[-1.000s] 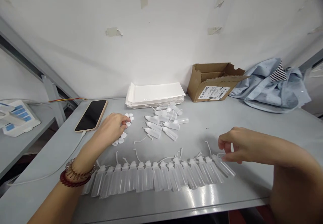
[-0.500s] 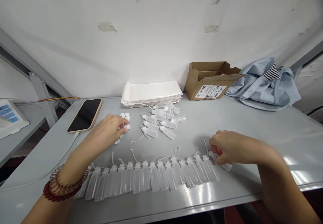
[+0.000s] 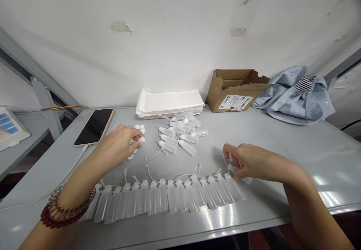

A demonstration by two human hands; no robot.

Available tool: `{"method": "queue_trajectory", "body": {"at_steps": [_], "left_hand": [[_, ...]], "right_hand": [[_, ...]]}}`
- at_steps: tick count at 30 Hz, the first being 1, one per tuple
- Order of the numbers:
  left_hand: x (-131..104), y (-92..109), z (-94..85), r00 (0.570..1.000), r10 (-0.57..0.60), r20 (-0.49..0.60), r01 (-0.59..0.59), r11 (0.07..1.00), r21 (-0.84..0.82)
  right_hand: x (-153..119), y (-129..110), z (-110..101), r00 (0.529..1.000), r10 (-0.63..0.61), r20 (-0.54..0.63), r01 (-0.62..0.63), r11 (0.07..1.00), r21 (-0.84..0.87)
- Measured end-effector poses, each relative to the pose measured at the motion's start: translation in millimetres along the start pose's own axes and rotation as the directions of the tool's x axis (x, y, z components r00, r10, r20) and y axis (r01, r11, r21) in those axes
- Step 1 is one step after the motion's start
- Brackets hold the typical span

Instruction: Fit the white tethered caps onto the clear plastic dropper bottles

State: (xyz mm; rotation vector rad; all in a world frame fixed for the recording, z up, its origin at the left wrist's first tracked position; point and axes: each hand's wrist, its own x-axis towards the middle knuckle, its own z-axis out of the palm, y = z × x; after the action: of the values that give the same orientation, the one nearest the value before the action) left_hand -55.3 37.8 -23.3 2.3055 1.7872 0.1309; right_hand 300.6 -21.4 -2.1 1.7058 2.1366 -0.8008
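Observation:
My left hand (image 3: 121, 143) is over a small pile of white caps (image 3: 140, 127), its thumb and forefinger pinched on one white cap (image 3: 141, 139). On the right, my right hand (image 3: 251, 161) has its thumb and curled fingers about a small clear squeeze bottle (image 3: 247, 180), partly hidden under the palm; the forefinger is lifted and points left. Along the front of the table runs a row of clear squeeze bottles (image 3: 153, 199) lying side by side, several with thin white cap straps. Needle-tipped bottles (image 3: 187, 147) lie in a loose heap at the middle.
White trays (image 3: 172, 101) are stacked against the wall. An open cardboard box (image 3: 237, 92) and a light blue cloth (image 3: 301, 96) are at the back right. A phone (image 3: 94, 127) with a charging cable (image 3: 64, 180) lies at the left of the grey table (image 3: 282, 137).
My right hand has shifted slightly left and up with the bottle, and its forefinger has stretched out. My left hand stays at the caps, its fingertips barely moved.

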Motion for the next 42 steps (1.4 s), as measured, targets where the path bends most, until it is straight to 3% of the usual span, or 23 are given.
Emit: {"method": "queue_trajectory", "body": {"at_steps": [9, 14, 18, 20, 22, 25, 27, 29, 33, 42], "left_hand": [[0, 1, -1.5, 1.0, 0.007, -0.009, -0.007, 1.0, -0.018], [-2, 5, -6.9, 0.999, 0.023, -0.045, -0.024, 1.0, -0.013], [-6, 18, -15.3, 0.997, -0.057, -0.057, 0.05, 0.991, -0.123], [-10, 27, -17.3, 0.997, -0.06, -0.047, 0.048, 0.974, -0.222], [-16, 37, -16.7, 1.0, -0.002, -0.019, -0.005, 0.941, -0.337], [-27, 54, -12.6, 0.991, 0.112, 0.077, -0.06, 0.865, -0.497], [-35, 65, -9.5, 0.974, 0.187, 0.127, -0.086, 0.825, -0.558], [-41, 73, -7.0, 0.959, 0.249, 0.137, -0.122, 0.795, -0.594], [-47, 81, -3.3, 0.949, 0.296, 0.113, -0.162, 0.76, -0.629], [-46, 85, -0.4, 0.945, 0.282, 0.166, -0.083, 0.697, -0.712]], "right_hand": [[1, 3, 2, 0.999, -0.032, -0.043, 0.03, 0.998, -0.054], [-3, 3, -4, 0.989, -0.078, -0.126, 0.073, 0.996, -0.047], [-8, 3, -12, 0.959, -0.085, -0.271, 0.096, 0.995, 0.028], [-8, 0, -12, 0.915, -0.133, -0.381, 0.171, 0.983, 0.068], [-5, -6, -8, 0.84, -0.208, -0.502, 0.294, 0.951, 0.099], [3, -22, 4, 0.662, -0.354, -0.661, 0.514, 0.856, 0.055], [9, -33, 14, 0.53, -0.472, -0.704, 0.638, 0.77, -0.036], [14, -44, 24, 0.446, -0.555, -0.702, 0.698, 0.707, -0.114], [15, -59, 38, 0.411, -0.611, -0.676, 0.723, 0.67, -0.166], [17, -63, 51, 0.382, -0.637, -0.67, 0.795, 0.596, -0.114]]}}
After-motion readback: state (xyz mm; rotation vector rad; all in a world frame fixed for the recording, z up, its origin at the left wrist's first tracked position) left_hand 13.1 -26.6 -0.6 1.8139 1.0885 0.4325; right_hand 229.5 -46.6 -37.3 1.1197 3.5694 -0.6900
